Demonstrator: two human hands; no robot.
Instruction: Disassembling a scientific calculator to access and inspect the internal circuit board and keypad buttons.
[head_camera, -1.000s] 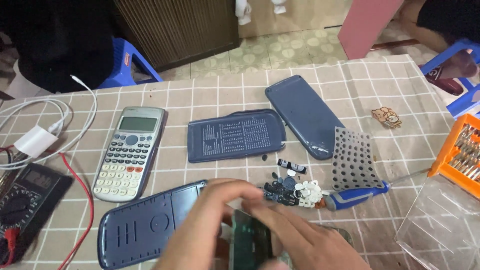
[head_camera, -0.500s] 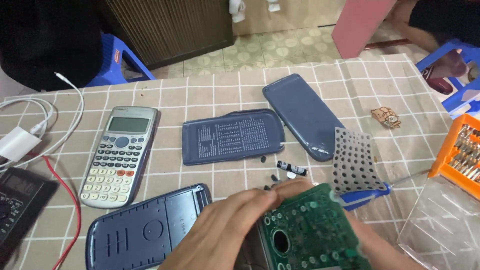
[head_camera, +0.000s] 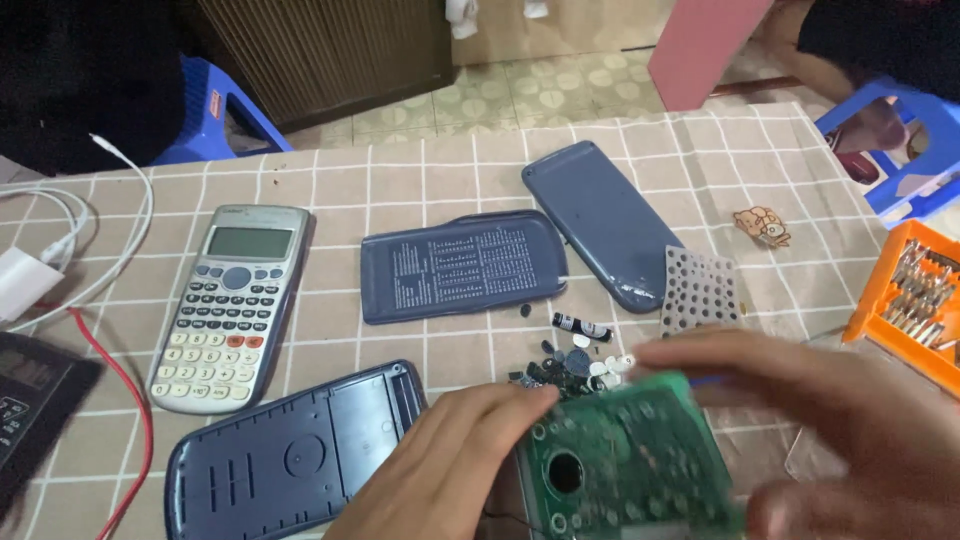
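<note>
In the head view, the left hand (head_camera: 455, 465) and the right hand (head_camera: 850, 430) together hold a green circuit board (head_camera: 625, 465) at the near edge of the table (head_camera: 420, 170), fingers closed on its left and right edges; the right hand is blurred. Just beyond the board lies a small pile of loose keys and parts (head_camera: 570, 365), with a small battery (head_camera: 582, 326) beside it. A dark blue back shell (head_camera: 290, 455) lies left of the left hand. Toward the table's left edge sits a grey calculator (head_camera: 232, 300). Mid-table lie a printed blue cover (head_camera: 462, 265), a plain blue cover (head_camera: 603, 222) and a dotted rubber keypad mat (head_camera: 700, 290). An orange bit case (head_camera: 915, 300) sits at the right edge.
</note>
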